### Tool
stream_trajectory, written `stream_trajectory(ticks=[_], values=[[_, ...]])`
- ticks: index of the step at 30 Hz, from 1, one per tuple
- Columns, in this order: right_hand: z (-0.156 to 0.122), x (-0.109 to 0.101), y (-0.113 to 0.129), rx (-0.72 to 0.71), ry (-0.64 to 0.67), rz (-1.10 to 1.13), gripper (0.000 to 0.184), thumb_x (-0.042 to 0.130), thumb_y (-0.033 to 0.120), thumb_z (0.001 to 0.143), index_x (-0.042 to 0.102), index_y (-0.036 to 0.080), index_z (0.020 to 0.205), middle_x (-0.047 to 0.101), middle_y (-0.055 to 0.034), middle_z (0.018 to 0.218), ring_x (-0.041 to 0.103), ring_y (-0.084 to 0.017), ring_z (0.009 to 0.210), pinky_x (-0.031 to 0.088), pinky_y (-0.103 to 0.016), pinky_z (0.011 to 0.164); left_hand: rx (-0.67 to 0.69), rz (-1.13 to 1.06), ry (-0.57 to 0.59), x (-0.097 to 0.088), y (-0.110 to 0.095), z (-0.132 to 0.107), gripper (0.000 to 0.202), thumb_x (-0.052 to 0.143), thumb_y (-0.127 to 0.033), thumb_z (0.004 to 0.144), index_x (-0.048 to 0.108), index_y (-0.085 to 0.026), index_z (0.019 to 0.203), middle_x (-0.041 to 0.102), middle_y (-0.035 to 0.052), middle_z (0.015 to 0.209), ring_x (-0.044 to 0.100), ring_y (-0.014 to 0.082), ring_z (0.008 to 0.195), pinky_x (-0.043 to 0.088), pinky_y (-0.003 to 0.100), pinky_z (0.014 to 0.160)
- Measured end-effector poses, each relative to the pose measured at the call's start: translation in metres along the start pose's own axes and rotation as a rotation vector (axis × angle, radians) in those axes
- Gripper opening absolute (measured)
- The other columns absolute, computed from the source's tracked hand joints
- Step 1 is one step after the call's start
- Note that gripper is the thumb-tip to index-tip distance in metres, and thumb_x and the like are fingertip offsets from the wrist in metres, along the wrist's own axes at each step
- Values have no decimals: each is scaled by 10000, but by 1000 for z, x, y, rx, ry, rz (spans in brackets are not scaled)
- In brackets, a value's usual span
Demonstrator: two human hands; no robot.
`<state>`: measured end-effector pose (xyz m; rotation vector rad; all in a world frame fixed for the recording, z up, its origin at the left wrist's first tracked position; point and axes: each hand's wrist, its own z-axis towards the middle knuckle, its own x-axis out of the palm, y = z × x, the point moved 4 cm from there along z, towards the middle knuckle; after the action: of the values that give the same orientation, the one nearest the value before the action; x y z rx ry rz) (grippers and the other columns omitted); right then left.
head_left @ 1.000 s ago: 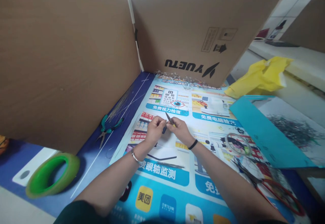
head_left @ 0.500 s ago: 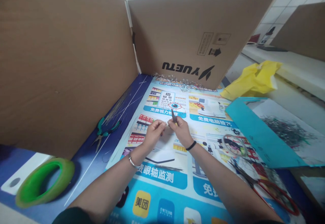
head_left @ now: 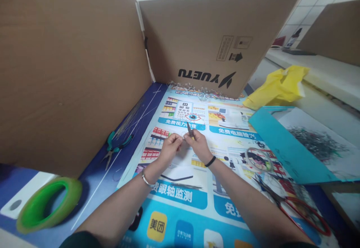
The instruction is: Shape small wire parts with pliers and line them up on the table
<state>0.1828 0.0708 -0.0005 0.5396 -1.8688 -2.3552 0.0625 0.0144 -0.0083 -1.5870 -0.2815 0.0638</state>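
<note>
My left hand (head_left: 170, 145) is closed in a pinch over the printed sheet (head_left: 180, 169). What sits between its fingertips is too small to make out; a faint thin strand shows close by. Just beside it, nearly touching, my right hand (head_left: 197, 144) is closed around a slim dark pointed tool (head_left: 189, 129), its tip aimed up and away from me. The fingers cover the tool's lower part, so its exact kind does not show. A bundle of thin dark wires (head_left: 187, 185) lies on the sheet below my hands.
Teal-handled pliers (head_left: 112, 148) and a roll of tape (head_left: 66, 199) lie at left. Red-handled scissors (head_left: 281, 201) and a wire coil (head_left: 258, 160) are at right, near a blue tray (head_left: 298, 158) of wire pieces. Cardboard panels (head_left: 208, 27) stand left and behind.
The dark tool's tip has tilted slightly to the left in my right hand. Both hands stay close together in nearly the same place; the whole view has shifted a little.
</note>
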Motion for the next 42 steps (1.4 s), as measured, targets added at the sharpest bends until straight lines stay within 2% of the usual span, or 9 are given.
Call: stream_trajectory(ticks=[4, 9, 15, 18, 22, 26, 30, 37, 42], values=[[5, -2, -4, -3, 101, 63, 256, 572, 448, 748, 556, 193, 764, 550, 17, 677, 499, -126, 647, 405, -259, 617, 40, -64, 25, -4, -6, 1, 225, 543, -357, 778, 495, -163, 676, 494, -34, 575, 413, 54, 465, 281, 198, 454], [13, -11, -6, -30, 249, -56, 322, 530, 509, 770, 562, 189, 754, 563, 6, 698, 486, -123, 638, 383, -254, 589, 32, -169, 20, -12, -12, 5, 203, 559, -323, 751, 470, -166, 659, 453, -44, 538, 394, 54, 445, 265, 201, 446], [18, -20, -2, -114, 320, -246, 296, 531, 481, 781, 567, 188, 769, 529, 15, 700, 460, -115, 641, 360, -245, 595, -37, -508, 240, -9, -19, 4, 230, 536, -272, 771, 408, -157, 619, 370, -49, 534, 332, 41, 418, 231, 206, 432], [17, -19, -1, -137, 351, -282, 279, 539, 467, 780, 577, 191, 796, 560, 4, 739, 486, -124, 679, 377, -249, 630, -47, -611, 298, -7, -21, 3, 202, 511, -232, 777, 405, -153, 624, 351, -45, 543, 327, 40, 421, 222, 206, 433], [13, -13, 2, -158, 396, -262, 271, 555, 456, 772, 587, 191, 822, 589, -1, 768, 510, -128, 704, 396, -252, 660, -84, -655, 339, -6, -19, 3, 203, 506, -223, 777, 395, -155, 621, 340, -43, 536, 327, 44, 419, 216, 208, 431], [9, -8, 5, -154, 407, -268, 276, 566, 452, 762, 599, 185, 826, 594, -5, 756, 505, -125, 679, 393, -247, 635, -100, -599, 351, -4, -17, 3, 215, 512, -232, 782, 401, -155, 614, 353, -43, 517, 338, 48, 416, 228, 212, 437], [8, -6, 4, -148, 403, -292, 263, 561, 444, 768, 607, 185, 777, 582, 6, 696, 481, -117, 634, 368, -235, 591, -111, -479, 314, -4, -14, 3, 233, 546, -269, 774, 420, -154, 614, 374, -45, 504, 351, 49, 420, 236, 207, 440], [10, -11, 1, -184, 360, -350, 255, 523, 409, 792, 576, 185, 683, 532, 23, 628, 442, -104, 593, 333, -225, 564, -52, -247, 154, -7, -13, 4, 233, 605, -351, 744, 478, -164, 687, 473, -37, 551, 418, 58, 457, 278, 198, 454], [10, -12, 4, -174, 363, -386, 246, 508, 406, 794, 575, 196, 685, 540, 21, 631, 462, -116, 604, 330, -230, 571, -11, -131, 61, -6, -15, 5, 232, 626, -347, 713, 485, -167, 668, 482, -41, 546, 414, 56, 446, 283, 195, 442]])
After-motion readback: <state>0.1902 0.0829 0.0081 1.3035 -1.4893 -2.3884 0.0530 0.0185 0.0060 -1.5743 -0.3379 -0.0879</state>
